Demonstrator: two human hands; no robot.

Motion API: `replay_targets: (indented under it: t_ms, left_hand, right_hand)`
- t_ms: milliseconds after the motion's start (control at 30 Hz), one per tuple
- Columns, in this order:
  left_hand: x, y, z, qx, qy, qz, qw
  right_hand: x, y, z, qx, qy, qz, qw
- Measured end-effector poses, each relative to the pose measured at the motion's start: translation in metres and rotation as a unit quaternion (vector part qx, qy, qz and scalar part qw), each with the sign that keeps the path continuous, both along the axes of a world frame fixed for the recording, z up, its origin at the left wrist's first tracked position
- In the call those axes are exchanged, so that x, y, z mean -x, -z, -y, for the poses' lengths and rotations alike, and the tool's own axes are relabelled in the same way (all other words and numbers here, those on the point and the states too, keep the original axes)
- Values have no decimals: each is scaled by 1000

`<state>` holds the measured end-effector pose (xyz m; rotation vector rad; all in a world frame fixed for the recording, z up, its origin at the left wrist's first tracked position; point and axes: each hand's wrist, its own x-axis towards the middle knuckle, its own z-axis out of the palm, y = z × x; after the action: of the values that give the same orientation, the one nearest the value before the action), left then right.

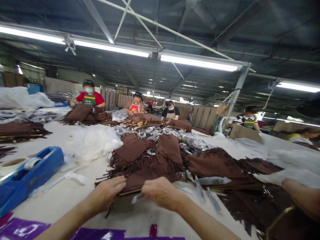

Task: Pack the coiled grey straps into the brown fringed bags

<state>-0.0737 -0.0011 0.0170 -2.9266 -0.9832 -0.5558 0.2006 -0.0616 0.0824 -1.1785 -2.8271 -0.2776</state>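
Note:
A brown fringed suede bag (147,163) lies on the white table (62,196) in front of me, its fringe spread toward the far side. My left hand (108,191) rests on its near left edge with fingers curled over the rim. My right hand (161,191) is closed on the bag's near edge at the middle, next to a small clear plastic strip (137,198). More brown fringed bags (225,163) lie in a heap to the right.
A blue tape dispenser (27,175) sits at the left. White tissue paper (92,143) and coiled metal chains (175,135) lie beyond the bags. Another person's forearm (303,198) enters at the right. Several workers sit at the table's far end. A purple sheet (22,230) lies near me.

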Motion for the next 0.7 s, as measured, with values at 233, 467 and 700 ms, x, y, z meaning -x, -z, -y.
replay_targets:
  t_ms: [233,467,700]
  left_hand:
    - [25,-19,-8,69,1,-8,998]
    - [15,-11,21,178,-55,-39,982]
    - [29,-19,20,141,-137,54,979]
  right_hand:
    - [-87,13,7,82,154,-51,983]
    - [-45,20,31,199,168,-129,957]
    - [-40,25,12,46,220,-205,953]
